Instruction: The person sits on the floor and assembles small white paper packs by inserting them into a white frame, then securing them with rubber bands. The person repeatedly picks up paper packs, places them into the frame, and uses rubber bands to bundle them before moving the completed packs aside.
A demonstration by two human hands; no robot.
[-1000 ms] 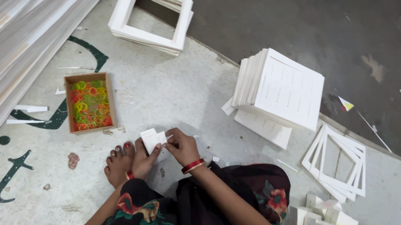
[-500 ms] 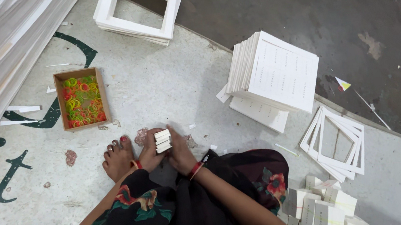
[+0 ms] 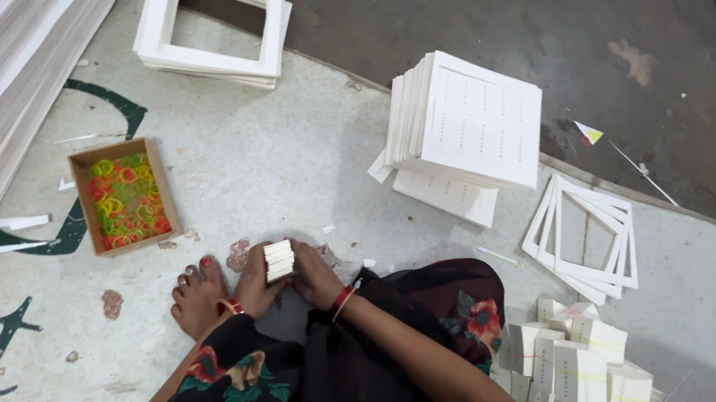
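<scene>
The person sits on the floor (image 3: 301, 171) with a small stack of white cards (image 3: 279, 259) pinched between both hands just ahead of the knees, beside a bare foot (image 3: 196, 293). The left hand (image 3: 255, 284) grips the stack from one side and the right hand (image 3: 317, 273) from the other, fingers closed on its edges, seemingly squaring it up. To the left, well apart, sits a shallow cardboard box of coloured rubber bands (image 3: 124, 196). By the right knee lies a heap of already bundled card packs (image 3: 573, 356). A tall pile of printed sheets (image 3: 470, 121) stands farther out. My guess: binding comes next, which needs one hand freed to fetch a band.
</scene>
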